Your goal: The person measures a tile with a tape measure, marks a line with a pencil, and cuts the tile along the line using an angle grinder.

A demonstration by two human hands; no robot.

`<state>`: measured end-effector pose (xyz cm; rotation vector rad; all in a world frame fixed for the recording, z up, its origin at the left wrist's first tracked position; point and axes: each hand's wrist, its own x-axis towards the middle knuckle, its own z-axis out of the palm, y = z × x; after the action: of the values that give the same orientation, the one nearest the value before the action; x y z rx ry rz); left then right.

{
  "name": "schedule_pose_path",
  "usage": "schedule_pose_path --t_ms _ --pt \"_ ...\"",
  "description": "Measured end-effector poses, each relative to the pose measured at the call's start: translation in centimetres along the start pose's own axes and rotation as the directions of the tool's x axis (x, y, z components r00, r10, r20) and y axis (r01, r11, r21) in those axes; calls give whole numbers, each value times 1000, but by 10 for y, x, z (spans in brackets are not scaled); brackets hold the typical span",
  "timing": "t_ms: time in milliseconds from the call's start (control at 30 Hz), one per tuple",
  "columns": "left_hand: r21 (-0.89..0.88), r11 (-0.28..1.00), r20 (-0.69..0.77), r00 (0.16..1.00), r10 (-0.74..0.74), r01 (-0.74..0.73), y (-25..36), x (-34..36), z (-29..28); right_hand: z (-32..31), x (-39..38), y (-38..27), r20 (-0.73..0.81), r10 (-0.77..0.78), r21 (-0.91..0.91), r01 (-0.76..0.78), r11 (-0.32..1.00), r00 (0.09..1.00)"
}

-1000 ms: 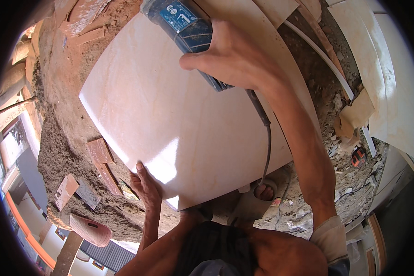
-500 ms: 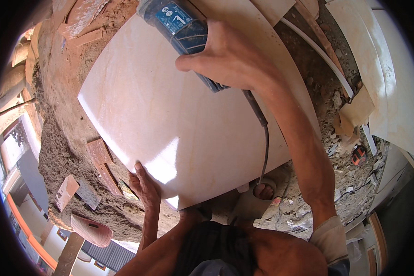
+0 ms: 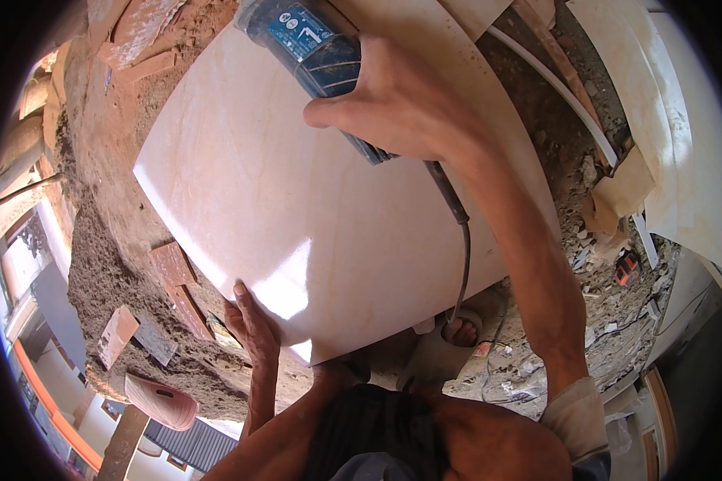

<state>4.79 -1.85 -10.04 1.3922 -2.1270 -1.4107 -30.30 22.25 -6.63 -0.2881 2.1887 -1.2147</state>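
Observation:
A large cream marble-look tile (image 3: 337, 248) fills the middle of the view, with sunlight on its lower left part. My right hand (image 3: 389, 100) is closed around the body of a blue and black power tool (image 3: 305, 48), held over the tile's upper part; the tool's front end is partly cut off at the top, and its cord (image 3: 465, 248) runs down across the tile. My left hand (image 3: 249, 321) grips the tile's lower left edge, thumb on top, the other fingers partly hidden. My foot (image 3: 461, 333) in a sandal shows beneath the near edge.
Cut tile sheets (image 3: 666, 120) lie at the right, with a white strip (image 3: 549, 80), offcuts and an orange-black tape measure (image 3: 626, 268) among rubble. Broken tile pieces (image 3: 116, 337) and a pink slipper (image 3: 160, 401) lie on gritty ground at lower left.
My right hand and the power tool have crept slightly toward the left along the upper part of the tile. My left hand holds the same spot on the edge.

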Motion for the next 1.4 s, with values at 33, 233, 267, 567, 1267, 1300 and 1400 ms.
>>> schedule_pose_path --t_ms 33,233,267,567,1267,1300,1400 --pt "-12 1000 3 1000 5 -5 0 0 0 1 0 2 2 -4 2 4 1000 1000" --pt "-36 999 -13 1000 -18 17 6 -2 5 0 -4 4 14 -7 11 7 1000 1000" --pt "-31 999 -19 1000 -13 13 4 -1 4 -1 -5 1 17 0 19 0 1000 1000" --pt "32 999 31 998 -46 45 -12 4 -12 0 -8 1 -3 11 6 -11 1000 1000" --pt "45 999 -1 1000 -27 28 2 -3 0 5 -17 10 -8 -17 25 17 1000 1000" --pt "56 998 9 999 -33 32 1 -2 -3 5 -17 10 -8 -20 34 21 999 1000" --pt "76 996 38 998 -51 48 -5 2 -10 3 -20 8 -13 4 33 -4 999 1000"
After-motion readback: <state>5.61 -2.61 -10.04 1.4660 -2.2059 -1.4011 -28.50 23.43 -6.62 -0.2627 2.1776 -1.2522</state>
